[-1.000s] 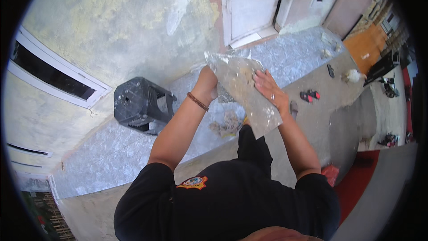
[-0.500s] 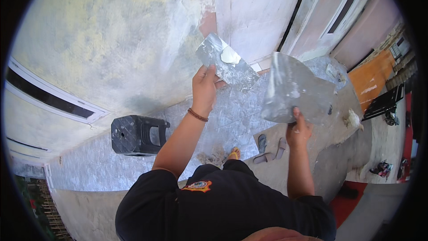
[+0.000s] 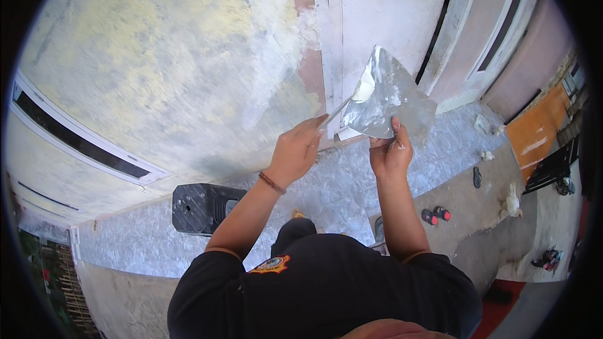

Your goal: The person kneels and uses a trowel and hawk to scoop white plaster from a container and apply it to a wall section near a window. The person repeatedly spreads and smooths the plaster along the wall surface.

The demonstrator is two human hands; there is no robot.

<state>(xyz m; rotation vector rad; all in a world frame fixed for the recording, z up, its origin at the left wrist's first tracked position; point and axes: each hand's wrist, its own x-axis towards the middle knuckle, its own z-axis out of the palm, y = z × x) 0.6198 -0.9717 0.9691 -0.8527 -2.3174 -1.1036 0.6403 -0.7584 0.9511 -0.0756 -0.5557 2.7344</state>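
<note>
My left hand (image 3: 295,152) is closed on a flat, grey putty spreader (image 3: 334,114), seen nearly edge-on. The spreader's far edge meets a larger, thin grey putty sheet (image 3: 408,102), smeared with white. A thick dab of white putty (image 3: 363,88) lies where the two meet. My right hand (image 3: 393,152) grips that sheet by its lower edge, thumb on top and fingers mostly hidden beneath. Both hands are held up in front of the wall (image 3: 182,69), which carries patchy yellow, grey and white coating.
Below my left forearm a black plastic stool (image 3: 195,209) stands on the grey tiled floor (image 3: 138,238). A pale door (image 3: 392,12) is beyond the sheet. To the right are two dark, red-topped items (image 3: 436,215), a sandal (image 3: 477,177) and an orange panel (image 3: 537,125).
My hands have come together, the right moving left and the spreader turning edge-on against the sheet. White putty now shows on the sheet. The view has shifted, and the red-topped items have appeared.
</note>
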